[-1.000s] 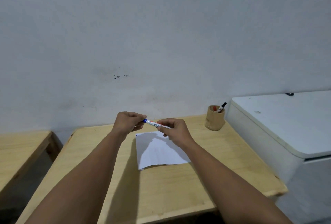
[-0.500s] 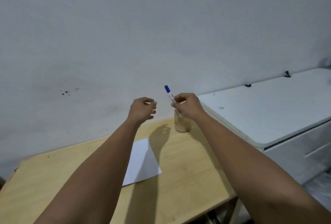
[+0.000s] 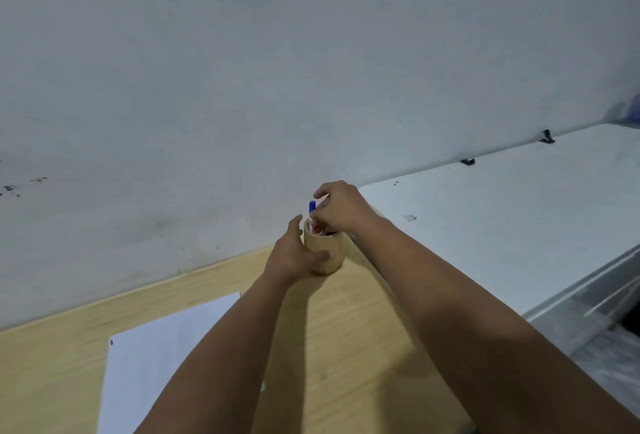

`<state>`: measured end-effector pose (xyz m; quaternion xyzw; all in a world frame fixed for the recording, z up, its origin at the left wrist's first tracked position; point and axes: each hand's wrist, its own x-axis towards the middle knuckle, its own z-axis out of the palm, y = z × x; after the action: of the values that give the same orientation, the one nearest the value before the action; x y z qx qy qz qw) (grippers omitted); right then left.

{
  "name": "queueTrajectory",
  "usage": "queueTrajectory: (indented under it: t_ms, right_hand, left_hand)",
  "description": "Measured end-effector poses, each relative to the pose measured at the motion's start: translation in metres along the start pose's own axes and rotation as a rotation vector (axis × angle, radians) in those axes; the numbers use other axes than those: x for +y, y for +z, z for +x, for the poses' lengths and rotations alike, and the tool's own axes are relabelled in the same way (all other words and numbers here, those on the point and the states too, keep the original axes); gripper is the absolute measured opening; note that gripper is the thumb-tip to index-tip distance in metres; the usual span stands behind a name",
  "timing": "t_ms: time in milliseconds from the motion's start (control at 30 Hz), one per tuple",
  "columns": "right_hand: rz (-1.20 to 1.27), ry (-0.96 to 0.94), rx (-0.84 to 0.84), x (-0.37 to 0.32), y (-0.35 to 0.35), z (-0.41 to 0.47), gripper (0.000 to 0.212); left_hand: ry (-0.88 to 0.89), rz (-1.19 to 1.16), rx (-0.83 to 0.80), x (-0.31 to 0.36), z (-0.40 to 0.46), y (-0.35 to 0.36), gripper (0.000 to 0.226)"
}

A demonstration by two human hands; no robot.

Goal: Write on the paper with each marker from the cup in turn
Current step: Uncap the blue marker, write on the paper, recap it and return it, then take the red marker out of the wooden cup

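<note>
Head view: paper [image 3: 166, 357] lies near the table's [image 3: 346, 347] front-left edge. At the far edge, left hand [image 3: 294, 257] wraps the cup [image 3: 329, 253], likely steadying it, while right hand [image 3: 341, 206] pinches the blue-capped marker [image 3: 312, 207] over its mouth.

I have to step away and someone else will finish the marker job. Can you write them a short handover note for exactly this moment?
Left hand: wrapped around the wooden cup, steadying it on the wooden table near the wall.
Right hand: above the cup's mouth, fingers pinching the blue-capped marker, cap up, its lower end in the cup.
Paper: flat on the table, nearer and left of the cup; one small dark mark shows near its left edge.
Done: the blue marker seems to be going back.
Left: release it, take the next marker, write, repeat. How many remain in the cup is unclear.
</note>
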<state>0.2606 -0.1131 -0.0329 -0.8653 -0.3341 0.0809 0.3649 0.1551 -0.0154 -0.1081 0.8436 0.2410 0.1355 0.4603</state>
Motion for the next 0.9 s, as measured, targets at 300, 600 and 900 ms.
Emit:
queueTrajectory:
  t_ms: [300,600,900]
  right_hand:
    - [-0.12,-0.021,-0.068,0.016,0.008,-0.018,0.022]
    - [0.027,-0.07,0.201,-0.005,-0.015,-0.022,0.027]
    - [0.577,-0.137,0.176,-0.084,-0.014,-0.049,0.025]
  left_hand:
    - [0.028,-0.026,0.029,-0.01,0.002,0.012,0.08]
    - [-0.018,0.043,-0.021,-0.003,0.0,-0.001,0.106]
    - [0.059,0.114,0.193,0.017,-0.054,-0.103,0.055]
